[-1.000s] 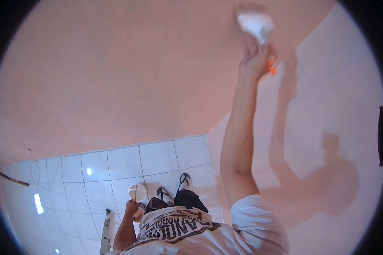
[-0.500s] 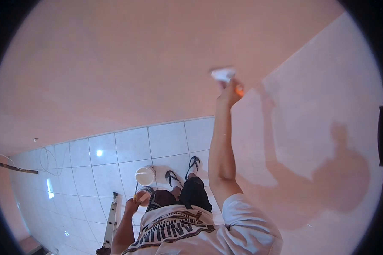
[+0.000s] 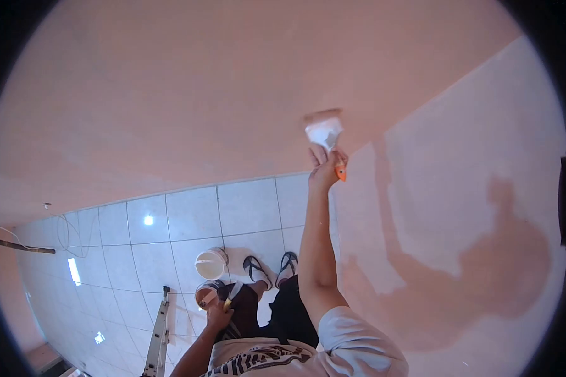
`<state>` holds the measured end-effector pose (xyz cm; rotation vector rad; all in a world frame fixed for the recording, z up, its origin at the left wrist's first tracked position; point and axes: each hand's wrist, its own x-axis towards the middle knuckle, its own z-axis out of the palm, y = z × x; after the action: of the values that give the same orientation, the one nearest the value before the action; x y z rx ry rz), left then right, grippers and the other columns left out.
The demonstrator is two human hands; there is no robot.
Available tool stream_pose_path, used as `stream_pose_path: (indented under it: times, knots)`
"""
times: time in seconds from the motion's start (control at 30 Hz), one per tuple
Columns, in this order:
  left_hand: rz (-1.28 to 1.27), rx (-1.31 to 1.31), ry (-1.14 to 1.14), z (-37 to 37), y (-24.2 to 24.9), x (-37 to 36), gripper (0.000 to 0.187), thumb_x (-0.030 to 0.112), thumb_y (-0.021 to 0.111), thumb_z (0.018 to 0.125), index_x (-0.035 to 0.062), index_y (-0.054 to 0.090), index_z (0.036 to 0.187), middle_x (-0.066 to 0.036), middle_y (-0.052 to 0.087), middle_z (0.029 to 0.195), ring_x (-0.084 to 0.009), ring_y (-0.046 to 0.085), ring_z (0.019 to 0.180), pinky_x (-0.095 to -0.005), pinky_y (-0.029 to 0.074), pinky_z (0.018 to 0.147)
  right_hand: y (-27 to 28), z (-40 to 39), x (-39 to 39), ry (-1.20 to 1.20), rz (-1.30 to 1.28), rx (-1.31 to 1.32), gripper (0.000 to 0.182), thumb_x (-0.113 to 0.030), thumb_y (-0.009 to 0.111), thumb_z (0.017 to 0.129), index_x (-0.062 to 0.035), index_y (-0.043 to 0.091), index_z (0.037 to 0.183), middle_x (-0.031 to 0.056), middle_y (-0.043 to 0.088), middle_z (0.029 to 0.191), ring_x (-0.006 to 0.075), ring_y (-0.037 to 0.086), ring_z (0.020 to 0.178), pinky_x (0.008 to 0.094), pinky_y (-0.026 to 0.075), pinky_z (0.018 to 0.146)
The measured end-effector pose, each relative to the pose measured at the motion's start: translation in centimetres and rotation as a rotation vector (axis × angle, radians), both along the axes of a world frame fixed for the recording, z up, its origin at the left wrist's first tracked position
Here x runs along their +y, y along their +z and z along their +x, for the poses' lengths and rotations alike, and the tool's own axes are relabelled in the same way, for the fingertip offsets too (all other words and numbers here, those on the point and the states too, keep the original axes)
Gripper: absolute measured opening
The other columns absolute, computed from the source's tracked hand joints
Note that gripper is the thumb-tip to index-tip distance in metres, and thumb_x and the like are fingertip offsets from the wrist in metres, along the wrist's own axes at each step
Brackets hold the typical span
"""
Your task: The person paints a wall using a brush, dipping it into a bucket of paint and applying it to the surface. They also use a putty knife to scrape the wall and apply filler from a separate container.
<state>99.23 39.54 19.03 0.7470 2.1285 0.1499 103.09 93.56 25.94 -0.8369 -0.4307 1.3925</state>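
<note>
My right hand point(image 3: 326, 168), at the end of an outstretched arm, is closed round the orange handle of a wide putty knife point(image 3: 324, 133). Its broad pale blade lies at the pinkish wall point(image 3: 201, 119), close to the corner. Low down on the left, my left hand point(image 3: 217, 315) grips a smaller putty knife point(image 3: 236, 291) with a yellow handle, blade pointing up. A small bucket point(image 3: 200, 290) with brownish-pink contents sits right by the left fingers, which overlap its rim in this view.
A white bucket point(image 3: 211, 264) stands on the tiled floor point(image 3: 192, 210) beside my sandaled feet point(image 3: 256, 269). A folded metal ladder point(image 3: 158, 333) lies to the left. Cable point(image 3: 28, 247) sticks out at far left. The paler adjoining wall point(image 3: 446, 188) bears my shadow.
My right hand and the wide putty knife have come down the wall and slightly left. My left hand has shifted right, bringing the small putty knife's blade into view.
</note>
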Motion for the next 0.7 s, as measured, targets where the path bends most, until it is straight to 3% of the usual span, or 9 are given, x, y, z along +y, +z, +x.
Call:
stream_pose_path:
  times: [0.07,0.17,0.23,0.4,0.47,0.57,0.7]
  knots:
    - [0.011,0.062,0.03,-0.4,-0.7,0.6,0.034,0.032,0.071,0.073,0.0025,0.062,0.088,-0.022,0.064,0.088,-0.0388,0.062,0.088,-0.0479,0.047,0.078,-4.8,0.6,-0.5,-0.016,-0.09,-0.064,0.025,-0.013,0.054,0.09,-0.0077,0.039,0.109,0.0199,0.052,0.116,0.0375,0.061,0.099,0.0516,0.056,0.081]
    - [0.135,0.087,0.106,-1.1,-1.4,1.2,0.032,0.029,0.071,0.072,0.0023,0.062,0.087,-0.023,0.063,0.089,-0.0383,0.062,0.088,-0.0481,0.047,0.077,-4.8,0.1,0.2,-0.049,-0.08,-0.072,0.025,-0.012,0.054,0.09,-0.0028,0.041,0.109,0.0205,0.054,0.11,0.0352,0.063,0.096,0.0467,0.057,0.081]
    - [0.055,0.056,0.064,-1.2,-2.3,1.4,0.033,0.031,0.07,0.072,0.0017,0.062,0.086,-0.023,0.064,0.088,-0.0383,0.062,0.086,-0.0481,0.047,0.076,0.6,-0.5,1.5,-0.055,0.0,-0.081,0.026,-0.011,0.055,0.089,-0.0022,0.041,0.11,0.02,0.054,0.111,0.0347,0.062,0.096,0.0462,0.058,0.081]
    - [-0.04,0.046,0.011,-1.3,-2.3,2.6,0.037,0.035,0.067,0.074,0.0016,0.061,0.09,-0.022,0.065,0.087,-0.0394,0.063,0.083,-0.0494,0.047,0.076,23.2,-0.1,1.1,-0.144,0.397,-0.015,0.024,-0.01,0.055,0.087,-0.005,0.039,0.102,0.0188,0.052,0.107,0.0325,0.063,0.093,0.0475,0.059,0.074]
    - [-0.018,0.045,0.021,-1.4,-2.2,3.2,0.038,0.035,0.067,0.075,0.002,0.061,0.092,-0.022,0.065,0.087,-0.0398,0.063,0.083,-0.0499,0.047,0.076,26.4,0.6,1.0,-0.128,0.55,0.024,0.025,-0.013,0.056,0.086,-0.0064,0.038,0.102,0.0194,0.052,0.107,0.0331,0.063,0.093,0.0488,0.059,0.074]
    - [0.019,0.053,0.027,-1.8,-4.5,4.3,0.039,0.036,0.068,0.076,0.0027,0.06,0.095,-0.022,0.065,0.089,-0.041,0.062,0.085,-0.0504,0.047,0.076,24.7,0.2,3.0,-0.091,0.642,0.031,0.03,-0.019,0.058,0.087,-0.0102,0.036,0.105,0.0181,0.05,0.113,0.0349,0.06,0.098,0.0521,0.056,0.077]
    - [0.11,0.145,0.057,-2.3,-10.3,6.8,0.037,0.036,0.069,0.076,0.0028,0.059,0.091,-0.022,0.065,0.085,-0.0416,0.062,0.083,-0.0508,0.047,0.075,10.1,-0.6,4.4,-0.027,0.498,0.053,0.037,-0.028,0.061,0.087,-0.0163,0.035,0.111,0.0138,0.047,0.123,0.0382,0.053,0.108,0.0568,0.051,0.083]
